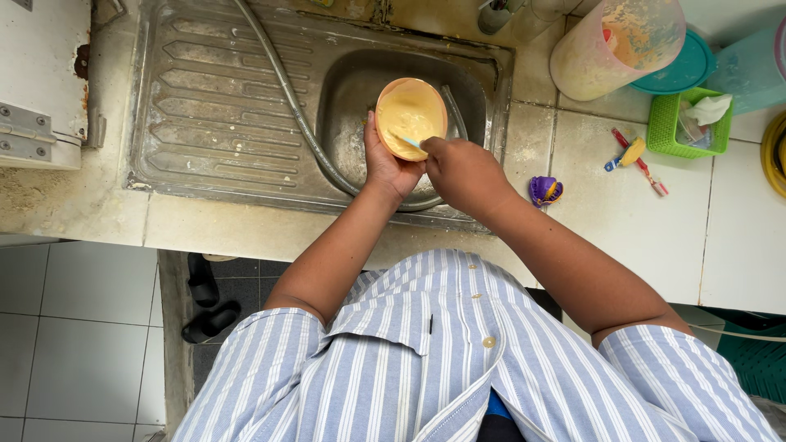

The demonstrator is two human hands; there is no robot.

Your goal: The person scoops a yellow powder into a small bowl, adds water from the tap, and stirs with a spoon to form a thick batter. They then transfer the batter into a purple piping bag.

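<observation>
Left hand point(391, 166) cupped bowl point(411, 117) from below, tilted toward me over sink point(352, 90), so I judged drips fell into basin. Bowl held pale yellow batter. Right hand point(463, 172) closed around small light-blue utensil point(407, 140), tip against bowl's inner wall, likely for scraping. Grey hose point(282, 86) ran across drainboard into sink. Plastic jug point(616, 42), green basket point(684, 123) stood aside on table point(622, 221), well apart.
</observation>
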